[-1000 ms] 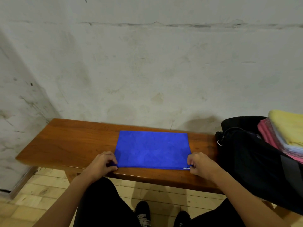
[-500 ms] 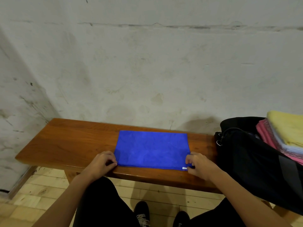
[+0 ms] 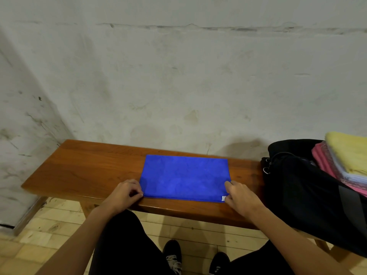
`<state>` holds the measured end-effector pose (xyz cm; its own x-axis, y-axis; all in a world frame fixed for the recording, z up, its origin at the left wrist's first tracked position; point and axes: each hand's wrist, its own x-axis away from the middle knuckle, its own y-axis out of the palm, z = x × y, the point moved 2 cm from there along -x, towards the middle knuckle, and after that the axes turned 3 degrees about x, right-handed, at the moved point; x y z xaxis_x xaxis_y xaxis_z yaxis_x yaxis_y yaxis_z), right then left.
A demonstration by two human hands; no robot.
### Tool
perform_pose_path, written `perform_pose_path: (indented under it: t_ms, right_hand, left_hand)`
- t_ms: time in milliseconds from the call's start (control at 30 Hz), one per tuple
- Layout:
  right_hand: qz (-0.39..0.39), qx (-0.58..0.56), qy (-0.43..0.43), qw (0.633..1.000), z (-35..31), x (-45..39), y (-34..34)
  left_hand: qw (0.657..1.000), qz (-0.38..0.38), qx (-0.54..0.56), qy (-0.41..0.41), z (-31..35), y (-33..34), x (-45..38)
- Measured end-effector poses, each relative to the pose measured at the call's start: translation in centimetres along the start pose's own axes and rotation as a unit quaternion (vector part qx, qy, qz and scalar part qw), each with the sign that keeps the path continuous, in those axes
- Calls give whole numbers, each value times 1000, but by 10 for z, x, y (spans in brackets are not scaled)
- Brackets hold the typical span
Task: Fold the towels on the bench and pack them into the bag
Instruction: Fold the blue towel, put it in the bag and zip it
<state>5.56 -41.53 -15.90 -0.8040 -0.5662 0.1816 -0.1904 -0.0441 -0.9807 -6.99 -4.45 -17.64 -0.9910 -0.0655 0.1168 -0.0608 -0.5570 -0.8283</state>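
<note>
Since a second earlier the right hand had loosened and slid a little up the right edge of the towel, its fingers half curled around the near right corner by the white tag; whether they actually pinched the cloth could not be told. At the towel's 8 o'clock corner the left hand stayed, fingers curled, pinching the cloth. Folded flat, the towel lay mid-bench. At 3 o'clock sat the black bag, with a stack of folded towels in it.
</note>
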Motion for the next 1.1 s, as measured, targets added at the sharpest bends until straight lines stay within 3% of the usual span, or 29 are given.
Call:
perform_pose_path:
  t_ms: [200,400,800,967,1100]
  right_hand:
    - [-3,14,20,1000,5,6,16]
    - [-26,108,-24,994,7,12,22]
    - [-22,116,-73,990,6,30,20]
    - [60,29,-42,997,5,35,18]
    - [77,81,-37,993,6,36,28]
  left_hand:
    - [1000,-9,0,1,-1,1,2]
    - [1000,-20,7,-6,-3,0,3]
    - [999,-28,-26,5,-2,1,7]
    - [997,-38,-60,9,0,-1,7]
    - [993,-11,-105,47,5,3,10]
